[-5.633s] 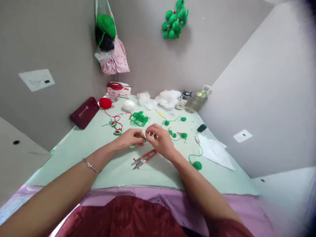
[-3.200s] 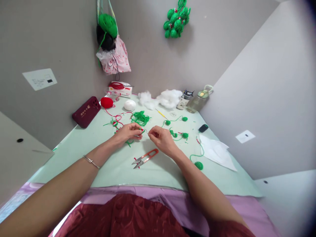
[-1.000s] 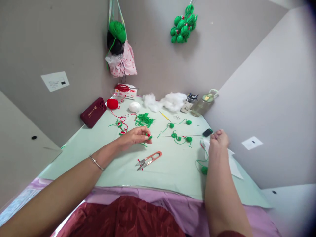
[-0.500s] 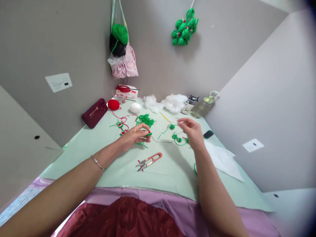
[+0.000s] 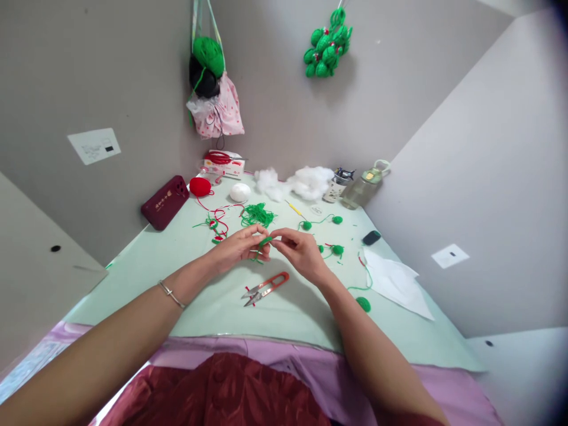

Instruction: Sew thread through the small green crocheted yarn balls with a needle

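My left hand (image 5: 242,247) is closed around a small green crochet piece (image 5: 265,241) above the middle of the table, with a green yarn tail hanging below it. My right hand (image 5: 297,248) meets it there, thumb and forefinger pinched at the piece's right edge. Whatever sits in that pinch is too small to make out. Just below both hands lie thread snips (image 5: 266,289) with orange handles, over a bit of red yarn. Behind the hands is a tangle of green yarn (image 5: 257,215). Small green crochet balls (image 5: 337,249) with yarn tails lie right of my right hand.
At the back are a red yarn ball (image 5: 200,187), a white ball (image 5: 240,191), white stuffing (image 5: 310,183), a pen cup (image 5: 333,190) and a bottle (image 5: 361,189). A yellow crochet hook (image 5: 294,209) lies centrally. A maroon phone (image 5: 165,202) leans left; white sheets (image 5: 394,278) lie right.
My right hand has come left and down from above the right side to the green piece in my left hand. The dark thread that stretched between them is no longer visible.
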{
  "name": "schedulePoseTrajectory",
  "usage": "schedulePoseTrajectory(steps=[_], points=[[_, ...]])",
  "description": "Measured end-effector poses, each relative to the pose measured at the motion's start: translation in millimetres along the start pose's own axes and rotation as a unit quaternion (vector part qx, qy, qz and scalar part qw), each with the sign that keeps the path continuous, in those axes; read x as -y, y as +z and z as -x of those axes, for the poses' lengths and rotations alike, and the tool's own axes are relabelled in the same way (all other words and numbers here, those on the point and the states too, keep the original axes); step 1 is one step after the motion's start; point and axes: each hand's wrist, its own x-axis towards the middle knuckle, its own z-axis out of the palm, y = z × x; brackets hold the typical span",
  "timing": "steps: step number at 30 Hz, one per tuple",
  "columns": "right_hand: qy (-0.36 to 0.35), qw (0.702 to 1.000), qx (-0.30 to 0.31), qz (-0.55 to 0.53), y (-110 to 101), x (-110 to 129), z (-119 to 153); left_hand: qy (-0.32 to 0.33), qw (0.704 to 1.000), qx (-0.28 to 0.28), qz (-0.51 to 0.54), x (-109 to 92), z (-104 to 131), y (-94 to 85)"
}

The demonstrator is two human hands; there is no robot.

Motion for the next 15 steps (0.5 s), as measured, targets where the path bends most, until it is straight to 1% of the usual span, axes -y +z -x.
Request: schedulePoseTrajectory(steps=[3, 6, 8, 12, 13, 15], points=[[0.078, 0.993, -0.025, -0.089, 2, 0, -3, 0.005, 1.0, -0.025, -0.004, -1, 0, 3.3], [0.117, 0.983, -0.028, -0.139, 4, -1, -5, 0.03, 0.998, -0.055, -0.023, -2, 0, 5.0], [0.124, 0.981, -0.017, -0.145, 3, 1, -5, 0.042, 0.997, -0.066, -0.026, -1, -1, 4.6], [0.109, 0.987, 0.032, -0.111, -4, 2, -5, 0.05, 0.994, -0.091, -0.024, 2, -3, 2.9], [0.106, 0.988, 0.036, -0.106, -7, 0, -5, 0.05, 0.994, -0.099, -0.02, 2, -3, 2.8], [0.107, 0.987, 0.022, -0.118, -10, -3, -4, 0.049, 0.992, -0.111, -0.014, 2, -4, 3.1]])
